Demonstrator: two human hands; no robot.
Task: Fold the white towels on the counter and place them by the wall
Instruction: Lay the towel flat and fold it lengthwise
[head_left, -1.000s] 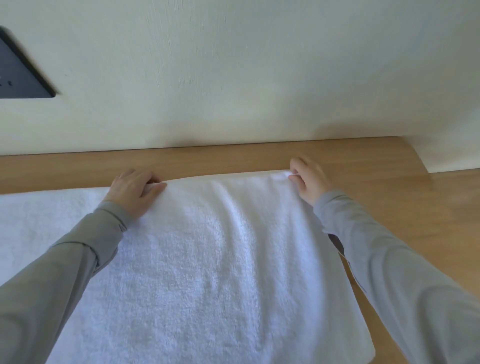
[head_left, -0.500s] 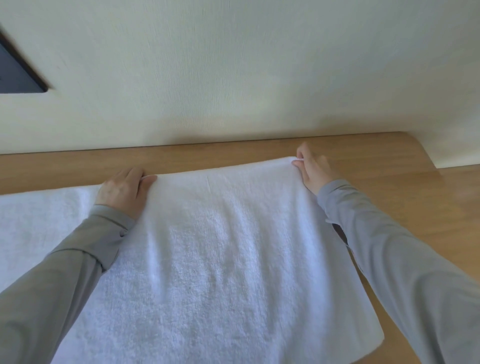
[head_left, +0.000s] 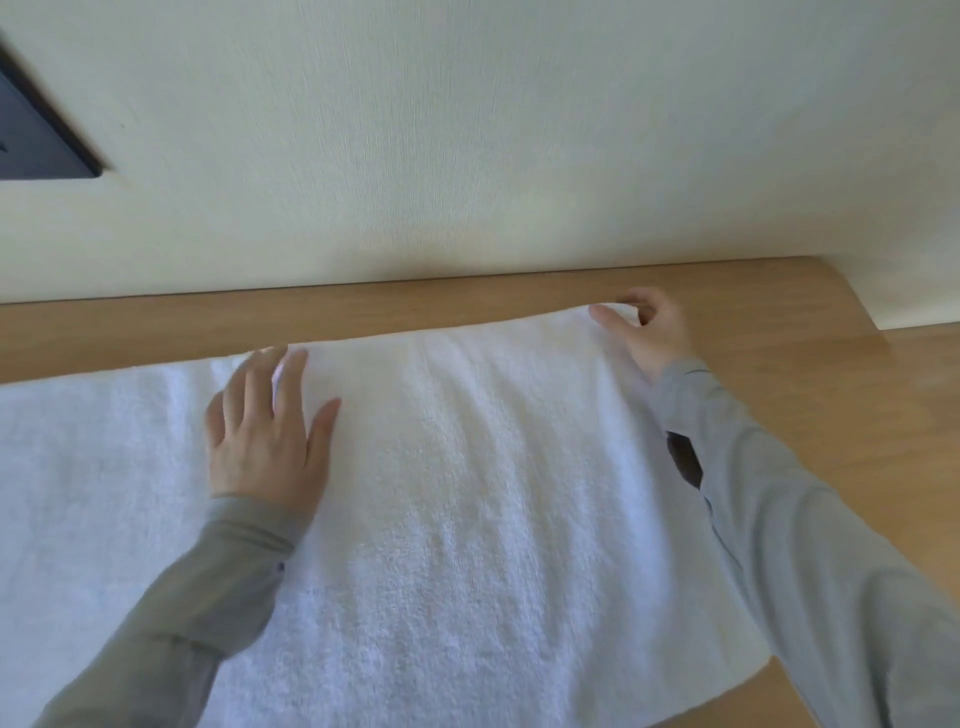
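Note:
A white towel (head_left: 467, 493) lies spread over the wooden counter (head_left: 363, 317), its far edge a short way from the wall (head_left: 467, 156). A second layer of white towel (head_left: 78, 441) reaches out to the left under it. My left hand (head_left: 267, 431) rests flat on the towel near the far left corner of the upper layer, fingers spread, holding nothing. My right hand (head_left: 644, 332) is at the far right corner, with its thumb and fingers pinching the towel's edge.
A dark framed panel (head_left: 36, 140) hangs on the wall at the upper left. The counter's right end (head_left: 852, 312) is cut at an angle, and more wood surface (head_left: 909, 441) runs on to the right of my sleeve.
My left hand has let go of the towel's far left corner and opened flat on top of it. The right hand has carried its corner farther toward the wall.

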